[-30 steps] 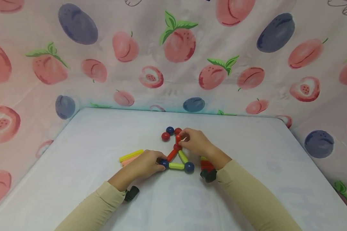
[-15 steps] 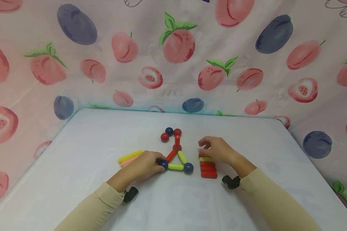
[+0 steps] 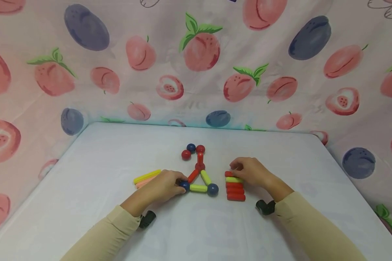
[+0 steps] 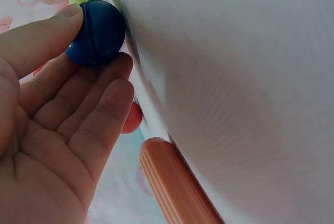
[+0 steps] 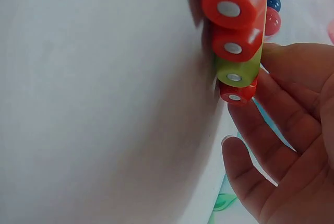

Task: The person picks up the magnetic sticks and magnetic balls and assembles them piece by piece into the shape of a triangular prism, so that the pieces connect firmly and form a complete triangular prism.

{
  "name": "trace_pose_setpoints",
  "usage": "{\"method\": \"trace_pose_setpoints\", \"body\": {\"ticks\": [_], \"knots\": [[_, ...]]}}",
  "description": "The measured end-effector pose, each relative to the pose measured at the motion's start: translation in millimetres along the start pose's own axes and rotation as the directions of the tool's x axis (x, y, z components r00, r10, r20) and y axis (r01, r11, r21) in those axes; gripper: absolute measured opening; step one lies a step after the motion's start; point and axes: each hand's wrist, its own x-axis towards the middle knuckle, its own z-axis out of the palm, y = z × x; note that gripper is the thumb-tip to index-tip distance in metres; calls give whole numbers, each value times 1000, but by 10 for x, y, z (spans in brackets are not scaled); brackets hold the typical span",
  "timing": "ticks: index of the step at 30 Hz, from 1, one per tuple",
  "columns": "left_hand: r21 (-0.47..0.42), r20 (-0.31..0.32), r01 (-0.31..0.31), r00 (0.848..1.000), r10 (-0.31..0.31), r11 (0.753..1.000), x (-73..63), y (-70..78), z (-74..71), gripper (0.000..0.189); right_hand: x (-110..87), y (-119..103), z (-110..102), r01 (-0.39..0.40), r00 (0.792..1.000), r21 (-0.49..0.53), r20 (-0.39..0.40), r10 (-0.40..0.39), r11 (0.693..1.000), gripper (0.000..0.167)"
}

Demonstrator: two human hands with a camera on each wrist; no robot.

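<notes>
In the head view, a triangle of magnetic rods and balls lies mid-table. A red rod (image 3: 193,176) and two yellow-green rods (image 3: 199,188) join a red ball (image 3: 200,167) and two blue balls. Another red rod (image 3: 200,158) appears to stand up from the red ball. My left hand (image 3: 166,185) pinches the left blue ball (image 4: 99,33), thumb on one side and fingertips under it. My right hand (image 3: 252,172) is at the far end of a row of rods, fingers loosely bent around a red rod (image 5: 238,94) and a yellow-green rod (image 5: 240,72); a firm hold is not visible.
Several red rods (image 3: 235,197) fill the near part of the right row. Behind the triangle sit a loose blue ball (image 3: 191,148) and two red balls (image 3: 186,155). Yellow (image 3: 147,176) and orange rods (image 4: 177,182) lie by my left hand. A fruit-patterned cloth (image 3: 196,98) hangs behind the table.
My right hand has let go of the standing red rod and moved right to the row of rods. My left hand has stayed on the blue ball.
</notes>
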Motion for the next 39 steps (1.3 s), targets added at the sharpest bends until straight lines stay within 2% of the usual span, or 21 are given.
{"method": "trace_pose_setpoints", "body": {"ticks": [13, 24, 32, 36, 39], "knots": [[39, -39, -41, 998, 43, 998, 14, 13, 16, 31, 13, -8, 8, -30, 999, -5, 40, 30, 1000, 33], [55, -62, -27, 998, 30, 998, -4, 18, 34, 29, 38, -14, 28, -30, 999, -5, 21, 30, 1000, 36], [54, -74, -40, 996, 44, 998, -3, 8, 34, 29, -37, -138, -17, 48, 996, 63, -76, -43, 997, 41], [49, -73, -40, 996, 44, 998, -7, 0, 36, 29, -78, -225, -23, 103, 991, 82, -96, -95, 991, 41], [50, -72, -43, 996, 46, 998, -14, -1, 36, 29, -100, -285, -7, 112, 990, 122, -98, -101, 986, 38]]}}
